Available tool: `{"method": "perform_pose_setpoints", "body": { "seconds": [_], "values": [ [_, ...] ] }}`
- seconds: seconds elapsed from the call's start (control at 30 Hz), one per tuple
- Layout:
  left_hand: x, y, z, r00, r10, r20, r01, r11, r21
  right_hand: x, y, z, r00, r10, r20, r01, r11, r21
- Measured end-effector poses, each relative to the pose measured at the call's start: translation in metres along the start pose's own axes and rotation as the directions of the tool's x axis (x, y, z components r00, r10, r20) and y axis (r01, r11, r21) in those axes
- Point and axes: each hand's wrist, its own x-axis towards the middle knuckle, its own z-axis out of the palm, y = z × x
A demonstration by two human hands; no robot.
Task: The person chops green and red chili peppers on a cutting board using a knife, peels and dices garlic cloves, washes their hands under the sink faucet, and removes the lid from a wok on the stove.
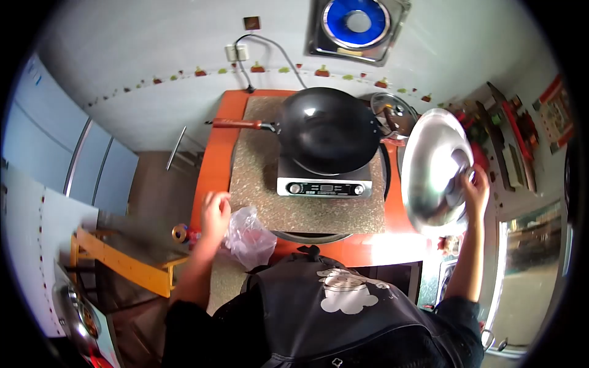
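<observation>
A large, shiny metal lid is held up on edge at the right by my right hand, whose fingers are wrapped round its knob. My left hand is raised at the table's left side, fingers curled; whether anything is in them is too small to tell. Just beside it lies a crumpled clear plastic bag. Between my hands, a black wok with a reddish wooden handle pointing left sits uncovered on an induction cooker. The wok looks empty.
The cooker stands on a speckled board over an orange table. Behind the metal lid is a glass lid. A cable hangs from the wall outlet. An orange wooden chair stands at the lower left, and shelves at the right.
</observation>
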Motion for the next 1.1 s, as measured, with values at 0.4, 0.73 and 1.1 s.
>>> {"method": "perform_pose_setpoints", "body": {
  "seconds": [0.4,0.73,1.1],
  "values": [
    [0.251,-0.034,0.074,0.795,-0.294,0.531,-0.290,0.584,0.758,-0.229,-0.009,0.058,0.773,0.538,0.336,-0.473,0.842,-0.258],
    [0.169,0.028,0.066,-0.251,-0.265,0.931,0.350,0.872,0.343,-0.224,0.033,0.093,0.784,0.555,0.279,-0.521,0.832,-0.191],
    [0.059,0.082,0.115,0.003,0.085,0.996,0.963,-0.268,0.020,-0.216,0.053,0.119,0.770,0.576,0.276,-0.555,0.817,-0.156]
  ]
}}
